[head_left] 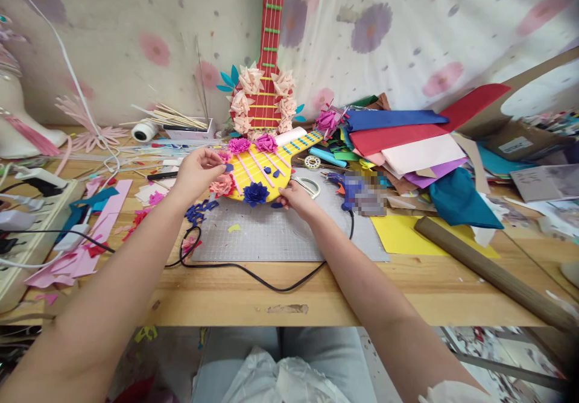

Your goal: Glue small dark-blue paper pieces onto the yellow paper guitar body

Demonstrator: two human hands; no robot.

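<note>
A small yellow paper guitar (253,171) with pink strings and paper flowers lies on a grey cutting mat (275,234). My left hand (196,171) rests at its left edge, fingers pinched by a pink flower (225,157); what they pinch is too small to name. My right hand (296,201) grips the guitar's lower right edge, next to a dark blue flower (256,193). Blue paper scraps (199,210) lie by my left wrist.
A larger red paper guitar (266,59) leans on the flowered wall cloth. A heap of coloured paper sheets (407,143) and a glue gun (348,189) lie right, with its black cord (253,273) looping forward. A brown roll (488,270), power strip (31,210), sticks tray (185,126).
</note>
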